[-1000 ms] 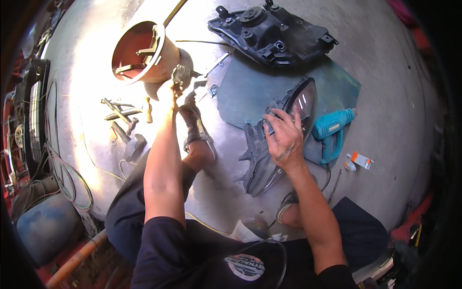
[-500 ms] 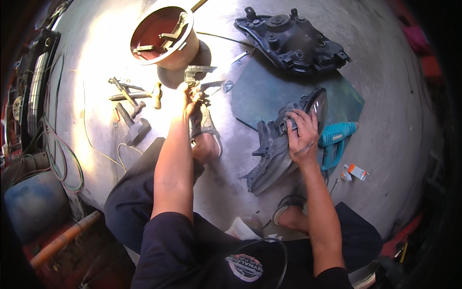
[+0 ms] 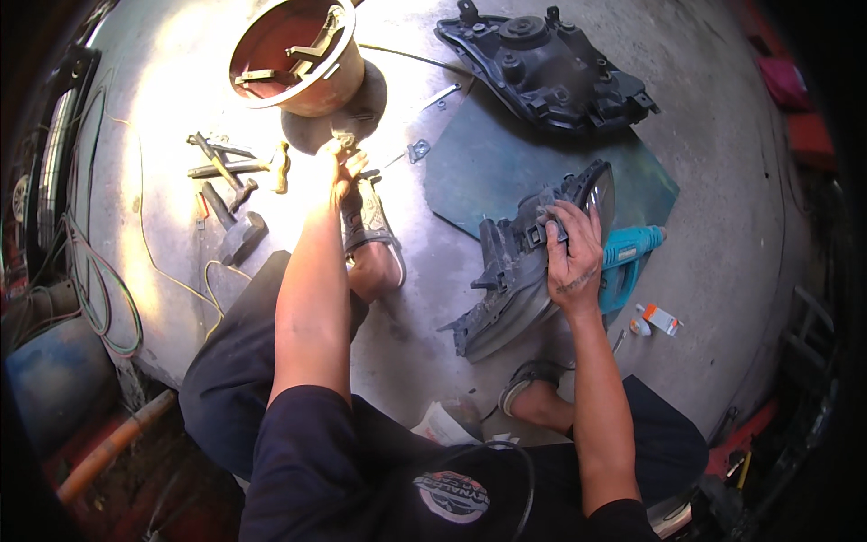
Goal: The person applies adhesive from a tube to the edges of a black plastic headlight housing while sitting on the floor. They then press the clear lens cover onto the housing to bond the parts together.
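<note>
My left hand (image 3: pixel 338 173) is pinched in bright glare above my left foot, just below the reddish-brown bucket (image 3: pixel 339 83). A small plastic bracket (image 3: pixel 342 140) pokes out past its fingertips, its outline mostly washed out. To the right, my right hand (image 3: pixel 575 246) grips the upper part of a dusty black car headlight (image 3: pixel 510 312), thumb and fingers around its edge. That headlight stands tilted between my feet, its clear lens facing right. A second headlight housing (image 3: pixel 542 77) lies at the far side, back up, partly on a dark green board (image 3: pixel 479 172).
Hammers (image 3: pixel 237 172) and a mallet (image 3: pixel 242 238) lie on the concrete at left. Brackets (image 3: pixel 316 50) sit in the bucket. A teal heat gun (image 3: pixel 628 257) lies beside the held headlight, with a small orange-and-white box (image 3: pixel 662 319) nearer me. Hoses (image 3: pixel 104 303) trail at far left.
My left hand has shifted slightly up and left, and the bracket in it has turned, showing far less. The right hand keeps its hold on the headlight. The whole view has shifted slightly.
</note>
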A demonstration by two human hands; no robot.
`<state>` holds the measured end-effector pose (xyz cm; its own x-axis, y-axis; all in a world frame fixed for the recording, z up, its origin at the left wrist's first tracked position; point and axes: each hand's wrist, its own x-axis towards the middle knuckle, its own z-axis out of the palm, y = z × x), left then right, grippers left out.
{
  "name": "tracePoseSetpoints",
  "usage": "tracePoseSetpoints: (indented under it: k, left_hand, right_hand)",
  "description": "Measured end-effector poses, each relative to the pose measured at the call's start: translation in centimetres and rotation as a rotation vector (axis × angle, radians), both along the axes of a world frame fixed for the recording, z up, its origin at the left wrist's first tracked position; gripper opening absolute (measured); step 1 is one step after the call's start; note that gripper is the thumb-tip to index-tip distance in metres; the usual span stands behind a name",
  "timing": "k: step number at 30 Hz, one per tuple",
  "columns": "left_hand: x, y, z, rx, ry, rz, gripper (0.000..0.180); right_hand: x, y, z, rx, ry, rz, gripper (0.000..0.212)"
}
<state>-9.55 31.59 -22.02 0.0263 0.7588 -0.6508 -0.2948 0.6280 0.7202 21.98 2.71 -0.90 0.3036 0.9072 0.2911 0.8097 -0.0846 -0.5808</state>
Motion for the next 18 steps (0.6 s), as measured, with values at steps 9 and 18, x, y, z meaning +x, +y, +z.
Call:
tracePoseSetpoints:
  k: [9,18]
  left_hand:
    - [4.7,-3.0,3.6,0.542,1.141,-0.354,0.044]
    - [11.5,-5.3,-1.4,0.797,1.111,-0.723,0.027]
  right_hand:
    - [-0.1,0.6,0.1,0.007,-0.003,-0.016,0.022]
    - [-0.1,2.0,-0.2,-0.012,0.000,-0.022,0.022]
